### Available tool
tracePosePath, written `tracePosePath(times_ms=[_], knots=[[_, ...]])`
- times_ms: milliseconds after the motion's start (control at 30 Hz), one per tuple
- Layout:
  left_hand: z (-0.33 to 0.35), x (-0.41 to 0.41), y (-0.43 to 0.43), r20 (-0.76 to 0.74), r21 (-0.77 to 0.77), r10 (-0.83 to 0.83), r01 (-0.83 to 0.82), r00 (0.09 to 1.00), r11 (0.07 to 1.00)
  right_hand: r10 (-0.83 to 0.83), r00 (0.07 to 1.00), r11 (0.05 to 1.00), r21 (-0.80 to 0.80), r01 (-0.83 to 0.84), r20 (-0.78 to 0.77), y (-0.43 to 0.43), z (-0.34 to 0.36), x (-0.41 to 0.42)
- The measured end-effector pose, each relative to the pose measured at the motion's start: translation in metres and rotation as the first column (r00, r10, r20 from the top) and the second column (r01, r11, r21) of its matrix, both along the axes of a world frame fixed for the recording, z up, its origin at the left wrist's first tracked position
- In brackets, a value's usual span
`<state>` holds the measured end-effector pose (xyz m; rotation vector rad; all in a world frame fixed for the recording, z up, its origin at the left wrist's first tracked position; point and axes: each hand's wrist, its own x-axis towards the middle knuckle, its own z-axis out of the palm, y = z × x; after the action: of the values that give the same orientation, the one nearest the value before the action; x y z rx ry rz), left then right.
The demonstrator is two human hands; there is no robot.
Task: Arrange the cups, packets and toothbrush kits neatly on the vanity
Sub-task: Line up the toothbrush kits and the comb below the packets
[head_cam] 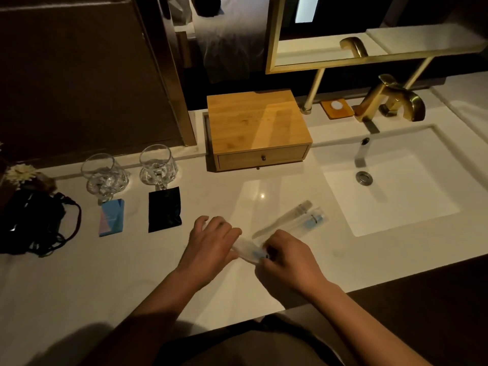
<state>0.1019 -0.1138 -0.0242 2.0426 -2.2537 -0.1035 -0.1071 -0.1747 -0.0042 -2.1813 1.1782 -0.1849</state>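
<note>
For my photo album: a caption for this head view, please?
Both hands hold a toothbrush kit on the vanity.

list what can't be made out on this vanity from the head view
- Toothbrush kit in the grip of the left hand and right hand: mostly covered by both hands.
- Blue packet: print too small to read.
- Wooden drawer box: drawer closed, contents hidden.
- Black cord bundle: too dark to identify, cut by the left edge.
</note>
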Motion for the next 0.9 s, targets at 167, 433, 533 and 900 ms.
tracePosePath(times_ms=[167, 433, 533, 900], knots=[[0.003, 0.008, 0.008, -0.109, 0.018, 0.004, -0.002, 0.994, 1.000, 0.090, 0.990, 0.994, 0.047, -0.095, 0.104, -0.029, 0.017, -0.007], [0.002, 0.026, 0.035, -0.504, 0.188, 0.301, -0.237, 0.810, 0.953, -0.209, 0.956, 0.978, -0.030, 0.207, -0.206, -0.051, -0.001, -0.029], [0.006, 0.029, 0.040, -0.612, 0.238, 0.407, -0.332, 0.679, 0.913, -0.239, 0.944, 0.971, -0.053, 0.233, -0.230, -0.044, -0.007, -0.026], [0.011, 0.036, 0.053, -0.741, 0.426, 0.598, -0.475, 0.305, 0.770, -0.511, 0.859, 0.857, -0.103, 0.505, -0.038, -0.011, -0.008, -0.028]])
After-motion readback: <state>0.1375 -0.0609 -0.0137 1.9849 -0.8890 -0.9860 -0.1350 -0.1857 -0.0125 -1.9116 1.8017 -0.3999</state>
